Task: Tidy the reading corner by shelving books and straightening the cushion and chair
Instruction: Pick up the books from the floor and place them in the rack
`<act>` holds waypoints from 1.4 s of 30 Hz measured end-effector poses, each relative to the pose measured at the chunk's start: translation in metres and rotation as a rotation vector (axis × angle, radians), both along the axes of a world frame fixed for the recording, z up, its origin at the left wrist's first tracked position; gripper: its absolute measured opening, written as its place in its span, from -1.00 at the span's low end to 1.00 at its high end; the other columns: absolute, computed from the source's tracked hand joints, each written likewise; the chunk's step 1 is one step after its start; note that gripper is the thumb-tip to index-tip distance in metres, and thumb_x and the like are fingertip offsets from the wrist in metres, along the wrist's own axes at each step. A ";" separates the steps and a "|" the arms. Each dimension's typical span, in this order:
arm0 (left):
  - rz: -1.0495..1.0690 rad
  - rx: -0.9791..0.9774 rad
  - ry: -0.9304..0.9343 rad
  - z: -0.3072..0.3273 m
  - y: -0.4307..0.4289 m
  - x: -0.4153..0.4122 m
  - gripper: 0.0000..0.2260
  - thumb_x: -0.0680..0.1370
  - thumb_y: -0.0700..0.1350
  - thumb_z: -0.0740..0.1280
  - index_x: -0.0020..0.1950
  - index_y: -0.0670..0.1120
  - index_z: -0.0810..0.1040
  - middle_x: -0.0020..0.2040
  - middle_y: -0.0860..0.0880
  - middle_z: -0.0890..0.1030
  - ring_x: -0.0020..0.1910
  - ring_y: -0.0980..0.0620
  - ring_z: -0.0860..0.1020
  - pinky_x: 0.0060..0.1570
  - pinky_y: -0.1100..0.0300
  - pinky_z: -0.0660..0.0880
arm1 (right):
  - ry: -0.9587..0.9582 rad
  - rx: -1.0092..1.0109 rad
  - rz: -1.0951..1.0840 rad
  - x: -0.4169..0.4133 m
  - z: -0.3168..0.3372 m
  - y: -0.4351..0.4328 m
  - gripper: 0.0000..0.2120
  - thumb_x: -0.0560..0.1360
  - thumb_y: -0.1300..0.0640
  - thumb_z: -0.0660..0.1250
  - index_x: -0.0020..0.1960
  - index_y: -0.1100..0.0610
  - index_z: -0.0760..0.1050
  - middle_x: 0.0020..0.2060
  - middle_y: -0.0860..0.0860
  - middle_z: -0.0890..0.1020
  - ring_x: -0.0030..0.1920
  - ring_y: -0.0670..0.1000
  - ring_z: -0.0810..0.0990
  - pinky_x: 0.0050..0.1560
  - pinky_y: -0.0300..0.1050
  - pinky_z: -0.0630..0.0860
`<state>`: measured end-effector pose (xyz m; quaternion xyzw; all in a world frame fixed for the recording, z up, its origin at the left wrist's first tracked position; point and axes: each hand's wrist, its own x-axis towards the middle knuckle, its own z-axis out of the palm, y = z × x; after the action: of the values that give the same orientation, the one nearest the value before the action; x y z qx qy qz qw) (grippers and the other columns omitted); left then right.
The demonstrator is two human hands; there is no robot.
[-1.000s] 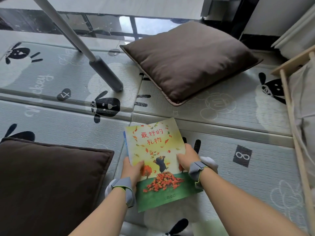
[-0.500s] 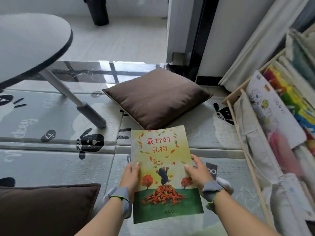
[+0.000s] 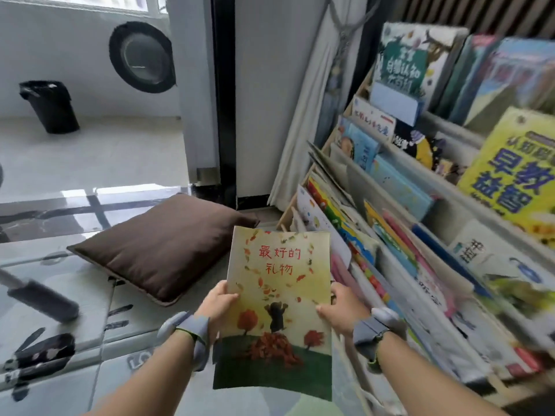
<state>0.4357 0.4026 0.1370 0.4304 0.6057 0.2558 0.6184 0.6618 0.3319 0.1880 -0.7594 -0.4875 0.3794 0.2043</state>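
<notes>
Foam floor mat (image 3: 126,340) below, brown cushion (image 3: 168,250) lying askew on it by the wall. You hold the picture book (image 3: 279,295) upright, cover toward you, just left of the sling bookshelf (image 3: 357,181). Your left grip (image 3: 217,301) & right grip (image 3: 342,313) each pinch a side edge, thumbs on the cover, prob. to keep it flat & square for a pocket. Cushion not yet straightened.

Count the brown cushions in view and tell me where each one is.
1. The brown cushion lies on the floor mat, behind and left of the picture book gripped by the left hand and right hand. Any others would be out of frame.
</notes>
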 end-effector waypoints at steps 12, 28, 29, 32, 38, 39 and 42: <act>-0.274 0.280 0.140 0.137 -0.015 0.173 -0.71 0.58 -0.34 0.06 0.26 -0.17 0.39 0.23 -0.17 0.50 0.11 -0.15 0.49 0.04 -0.02 0.51 | -0.044 0.226 -0.318 0.126 0.123 -0.093 -0.92 0.53 0.19 0.21 0.01 0.11 0.45 -0.03 0.11 0.59 -0.08 0.15 0.63 -0.24 0.08 0.67; -0.389 0.829 0.552 0.301 0.000 0.290 -0.72 0.58 -0.26 0.11 0.28 -0.26 0.39 0.23 -0.22 0.50 0.21 -0.21 0.49 0.14 0.06 0.44 | -0.199 0.630 -0.549 0.190 0.227 -0.099 -0.87 0.49 0.21 0.21 -0.02 0.18 0.50 -0.27 0.12 0.59 -0.17 0.28 0.64 -0.13 0.22 0.61; -0.376 0.848 0.557 0.305 0.005 0.296 -0.71 0.57 -0.24 0.12 0.28 -0.22 0.39 0.22 -0.20 0.51 0.19 -0.20 0.50 0.15 0.05 0.45 | -0.211 0.669 -0.573 0.192 0.230 -0.096 -0.87 0.50 0.21 0.21 -0.01 0.19 0.50 -0.22 0.15 0.62 -0.17 0.29 0.63 -0.13 0.19 0.61; -0.379 0.834 0.491 0.297 0.027 0.309 -0.69 0.49 -0.19 0.15 0.22 -0.11 0.36 0.13 -0.14 0.55 0.07 -0.18 0.53 0.12 -0.01 0.50 | -0.306 0.690 -0.633 0.194 0.226 -0.090 -0.87 0.53 0.21 0.21 0.02 0.21 0.49 -0.13 0.16 0.64 -0.12 0.25 0.61 -0.19 -0.07 0.51; -0.503 0.740 0.261 0.258 0.044 0.339 -0.51 0.51 -0.27 0.23 0.43 -0.18 0.22 0.34 -0.21 0.43 0.24 -0.16 0.47 0.20 0.09 0.41 | -0.397 0.639 -0.694 0.202 0.180 -0.076 -0.90 0.58 0.20 0.17 -0.12 0.13 0.32 -0.38 0.05 0.44 -0.33 0.11 0.42 -0.31 -0.14 0.30; -0.512 0.716 0.251 0.251 0.043 0.342 -0.50 0.53 -0.27 0.23 0.45 -0.21 0.19 0.37 -0.23 0.41 0.30 -0.19 0.44 0.24 0.06 0.39 | -0.405 0.627 -0.707 0.201 0.173 -0.076 -0.93 0.59 0.20 0.16 -0.08 0.13 0.37 -0.36 0.06 0.50 -0.31 0.12 0.45 -0.31 -0.15 0.32; -0.521 0.658 0.141 0.230 0.040 0.353 -0.47 0.53 -0.29 0.25 0.46 -0.14 0.13 0.34 -0.19 0.42 0.18 -0.16 0.50 0.14 0.10 0.53 | -0.447 0.609 -0.781 0.199 0.158 -0.071 -0.82 0.59 0.19 0.14 0.13 0.19 0.45 -0.16 0.21 0.64 -0.16 0.22 0.60 -0.30 -0.15 0.34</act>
<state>0.7890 0.4430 0.3673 0.7600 0.4037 0.2404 0.4491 0.8612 0.2610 0.3457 -0.8527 -0.2885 -0.0537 0.4322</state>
